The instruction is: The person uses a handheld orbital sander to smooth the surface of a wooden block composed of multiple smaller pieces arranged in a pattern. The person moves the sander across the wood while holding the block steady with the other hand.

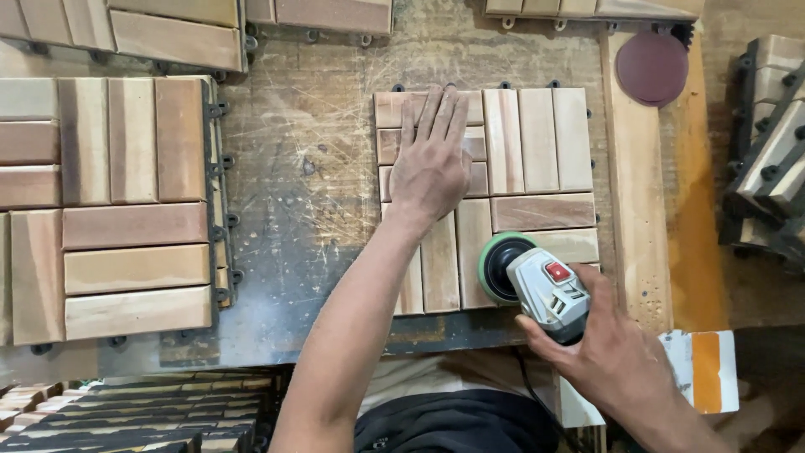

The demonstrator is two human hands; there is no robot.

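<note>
On a scratched, dust-streaked workbench (310, 193), a square wooden deck tile (537, 168) of pale and reddish slats lies flat, its slats set in alternating blocks and small black plastic tabs showing along its edges. The left hand (429, 164) presses palm-down on the tile's upper left slats, fingers spread and holding nothing. The right hand (608, 352) is wrapped around a grey orbital sander with a green pad rim and red switch (528, 281), which rests on the tile's lower right corner. Finished tiles (109, 210) are stacked to the left, and a dark red sanding disc (651, 67) lies on a plank at the upper right.
</note>
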